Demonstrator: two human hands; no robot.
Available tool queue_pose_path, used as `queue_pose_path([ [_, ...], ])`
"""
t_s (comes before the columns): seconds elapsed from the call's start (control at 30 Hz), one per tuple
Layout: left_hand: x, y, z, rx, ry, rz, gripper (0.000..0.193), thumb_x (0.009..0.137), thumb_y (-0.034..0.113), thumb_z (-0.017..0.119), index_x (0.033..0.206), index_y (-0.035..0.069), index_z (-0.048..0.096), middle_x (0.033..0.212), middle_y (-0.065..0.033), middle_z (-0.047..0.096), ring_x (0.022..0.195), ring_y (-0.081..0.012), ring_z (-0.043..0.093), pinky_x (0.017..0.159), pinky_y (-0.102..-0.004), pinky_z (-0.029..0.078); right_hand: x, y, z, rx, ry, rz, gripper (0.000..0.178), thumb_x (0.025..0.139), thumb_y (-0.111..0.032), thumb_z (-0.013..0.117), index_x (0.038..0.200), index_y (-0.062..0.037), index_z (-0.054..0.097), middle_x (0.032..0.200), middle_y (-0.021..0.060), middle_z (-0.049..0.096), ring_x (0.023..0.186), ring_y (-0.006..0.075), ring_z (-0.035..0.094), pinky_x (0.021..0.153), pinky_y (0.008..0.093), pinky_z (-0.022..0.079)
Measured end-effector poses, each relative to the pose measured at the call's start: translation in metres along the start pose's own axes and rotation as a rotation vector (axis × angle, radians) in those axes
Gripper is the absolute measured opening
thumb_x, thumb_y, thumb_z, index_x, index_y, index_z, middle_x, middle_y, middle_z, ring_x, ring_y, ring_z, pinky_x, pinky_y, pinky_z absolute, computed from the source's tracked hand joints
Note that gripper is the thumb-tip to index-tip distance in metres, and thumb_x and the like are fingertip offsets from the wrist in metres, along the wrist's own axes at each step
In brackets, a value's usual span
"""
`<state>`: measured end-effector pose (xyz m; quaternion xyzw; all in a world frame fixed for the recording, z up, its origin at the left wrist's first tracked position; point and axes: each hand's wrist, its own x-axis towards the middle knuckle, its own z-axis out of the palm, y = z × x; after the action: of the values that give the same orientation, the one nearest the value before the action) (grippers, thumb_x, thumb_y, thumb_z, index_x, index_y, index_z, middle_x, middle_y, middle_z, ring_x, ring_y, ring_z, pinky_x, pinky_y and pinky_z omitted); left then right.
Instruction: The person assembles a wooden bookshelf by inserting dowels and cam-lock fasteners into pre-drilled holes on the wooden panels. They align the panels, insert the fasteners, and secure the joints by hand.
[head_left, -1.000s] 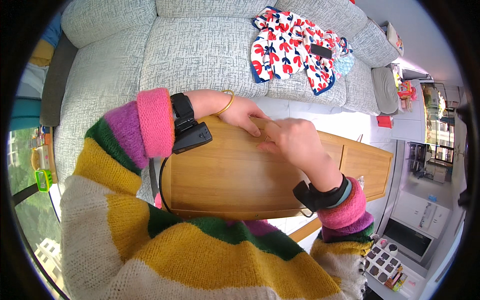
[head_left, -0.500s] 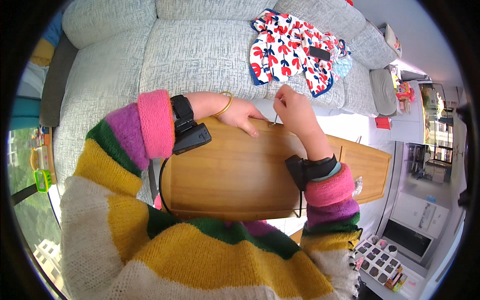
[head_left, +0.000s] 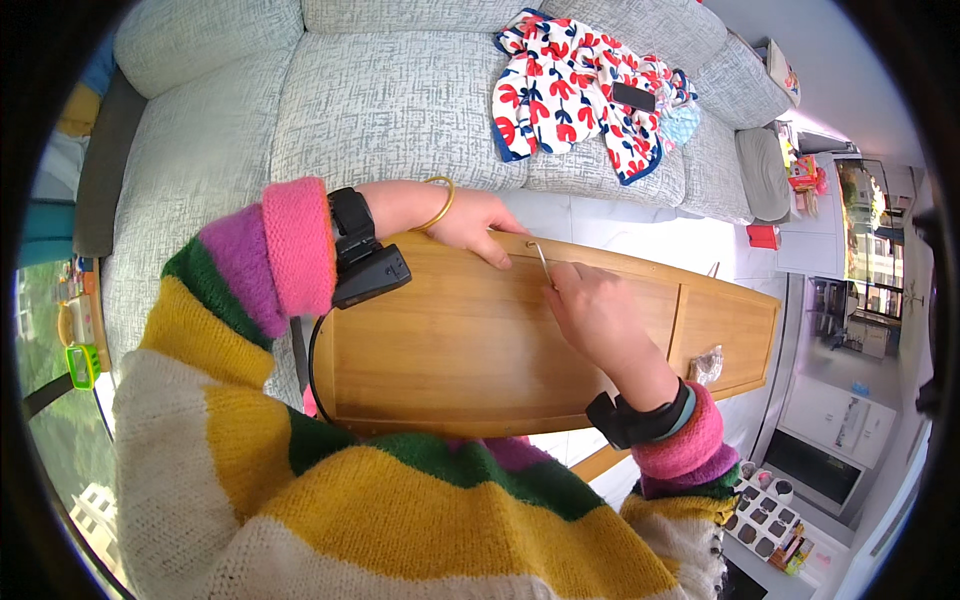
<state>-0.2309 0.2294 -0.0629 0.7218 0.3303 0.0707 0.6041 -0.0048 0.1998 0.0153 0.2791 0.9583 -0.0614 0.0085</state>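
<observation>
A long wooden panel (head_left: 450, 340) lies flat, with its wide, smooth face turned up. It is a warm yellow-brown, with faint stripes in the wood and a soft shine. Raised wooden strips run around its edges like a picture frame. One more strip goes across, nearer to the right end, and splits the face into a big part and a smaller part.

A thin, silver metal rod (head_left: 541, 257) is at the panel's far long edge, between the left corner and the cross strip. Its far end is bent. The rod slants back over the face, and its near end is hidden.
</observation>
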Motion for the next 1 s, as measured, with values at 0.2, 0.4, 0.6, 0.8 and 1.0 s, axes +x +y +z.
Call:
queue_pose_path([
  [0.2, -0.004, 0.002, -0.001, -0.034, -0.012, -0.004, 0.053, 0.080, 0.027, 0.065, 0.126, 0.007, 0.050, 0.117, -0.0119, 0.059, 0.105, -0.0213, 0.055, 0.091, -0.0317, 0.040, 0.027, 0.003, -0.006, 0.087, -0.198, -0.188, 0.023, 0.075, -0.025, 0.066, 0.077, -0.0061, 0.053, 0.069, 0.0102, 0.058, 0.061, 0.0273, 0.059, 0.053, 0.0359, 0.047],
  [0.4, -0.005, 0.005, -0.004, 0.023, 0.003, -0.073, 0.046, 0.079, 0.028, 0.066, 0.118, 0.005, 0.056, 0.109, -0.0128, 0.062, 0.102, -0.0212, 0.056, 0.089, -0.0325, 0.041, 0.063, 0.009, -0.004, 0.061, 0.139, -0.390, 0.035, 0.066, -0.039, 0.070, 0.076, -0.0080, 0.056, 0.066, 0.0060, 0.056, 0.055, 0.0257, 0.057, 0.050, 0.0339, 0.047],
  [0.6, -0.005, 0.001, -0.007, -0.110, -0.150, 0.049, 0.062, 0.077, 0.030, 0.069, 0.129, 0.004, 0.046, 0.125, -0.0115, 0.053, 0.114, -0.0194, 0.049, 0.097, -0.0317, 0.037, 0.086, 0.010, 0.009, -0.011, 0.126, -0.154, 0.030, 0.077, -0.029, 0.068, 0.091, -0.0065, 0.054, 0.056, 0.0087, 0.055, 0.046, 0.0240, 0.056, 0.043, 0.0342, 0.044],
  [0.8, -0.002, -0.010, -0.006, -0.138, -0.143, -0.012, 0.072, 0.077, 0.029, 0.069, 0.136, 0.004, 0.036, 0.129, -0.0119, 0.050, 0.117, -0.0188, 0.046, 0.099, -0.0317, 0.035, 0.087, 0.041, 0.010, 0.728, -0.132, 0.480, 0.014, 0.084, -0.011, 0.052, 0.094, -0.0011, 0.050, 0.056, 0.0132, 0.056, 0.045, 0.0190, 0.057, 0.044, 0.0325, 0.045],
  [1.0, 0.002, -0.014, -0.004, -0.176, -0.128, 0.008, 0.071, 0.076, 0.022, 0.069, 0.136, 0.003, 0.036, 0.127, -0.0117, 0.051, 0.114, -0.0175, 0.048, 0.097, -0.0316, 0.037, 0.045, 0.032, 0.015, 0.199, 0.246, 0.258, 0.012, 0.082, -0.014, 0.060, 0.079, -0.0027, 0.059, 0.072, 0.0104, 0.060, 0.063, 0.0306, 0.058, 0.057, 0.0345, 0.047],
])
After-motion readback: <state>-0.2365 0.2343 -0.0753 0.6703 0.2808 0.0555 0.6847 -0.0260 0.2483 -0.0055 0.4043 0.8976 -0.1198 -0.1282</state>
